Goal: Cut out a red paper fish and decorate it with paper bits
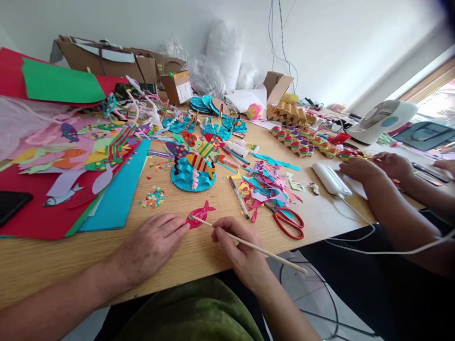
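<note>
While the left hand point(152, 244) lies flat, fingertips at the edge of a red paper fish point(202, 211) on the wood-grained bench point(67, 265), the right hand point(241, 246) pinches a pale stick point(261, 248), tip at the fish. Paper scraps point(266, 182) and red-handled scissors point(278, 214) to the right; coloured sheets point(115, 206) left. Behind, cardboard boxes point(146, 71) before a white wall point(337, 38).

Pink fish point(204, 213) partly under left hand point(153, 245)

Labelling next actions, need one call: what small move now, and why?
Probably press the stick lightly at the green bit, then lift: the right hand has its tip there, on the pink fish, and the left hand is at the fish's edge, seemingly steadying it.
</note>
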Motion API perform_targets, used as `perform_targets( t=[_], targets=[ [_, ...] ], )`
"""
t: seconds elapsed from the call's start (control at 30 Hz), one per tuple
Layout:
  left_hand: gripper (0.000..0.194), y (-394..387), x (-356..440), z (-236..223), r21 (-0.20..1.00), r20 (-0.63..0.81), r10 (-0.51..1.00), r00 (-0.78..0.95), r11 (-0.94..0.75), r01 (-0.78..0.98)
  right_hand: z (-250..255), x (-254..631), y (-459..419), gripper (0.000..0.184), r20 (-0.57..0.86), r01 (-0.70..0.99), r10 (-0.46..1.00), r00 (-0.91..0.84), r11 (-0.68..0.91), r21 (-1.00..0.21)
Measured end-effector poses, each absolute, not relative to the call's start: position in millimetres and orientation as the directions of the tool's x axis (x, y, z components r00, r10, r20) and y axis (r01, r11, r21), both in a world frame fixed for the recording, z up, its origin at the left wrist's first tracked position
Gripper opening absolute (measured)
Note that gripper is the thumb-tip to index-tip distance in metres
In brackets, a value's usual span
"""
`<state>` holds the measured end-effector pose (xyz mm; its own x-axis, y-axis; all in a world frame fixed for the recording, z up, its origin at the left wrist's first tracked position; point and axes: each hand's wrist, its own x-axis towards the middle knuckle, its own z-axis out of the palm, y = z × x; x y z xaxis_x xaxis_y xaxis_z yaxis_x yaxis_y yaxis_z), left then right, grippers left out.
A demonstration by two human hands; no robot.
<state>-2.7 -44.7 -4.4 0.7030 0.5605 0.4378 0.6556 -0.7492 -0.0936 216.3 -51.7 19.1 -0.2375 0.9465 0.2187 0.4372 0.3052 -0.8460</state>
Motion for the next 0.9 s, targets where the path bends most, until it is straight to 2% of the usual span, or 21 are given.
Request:
perform_targets(
  t=[0.9],
  targets=[
    [0.035, -45.3, -4.6, -8.3, -0.044, 0.393, 0.598, 0.699, -0.747, 0.663, 17.8, 217.6, -42.1, 0.015, 0.185, 0.409, 0.939, -0.291, 0.296, -0.863]
  ],
)
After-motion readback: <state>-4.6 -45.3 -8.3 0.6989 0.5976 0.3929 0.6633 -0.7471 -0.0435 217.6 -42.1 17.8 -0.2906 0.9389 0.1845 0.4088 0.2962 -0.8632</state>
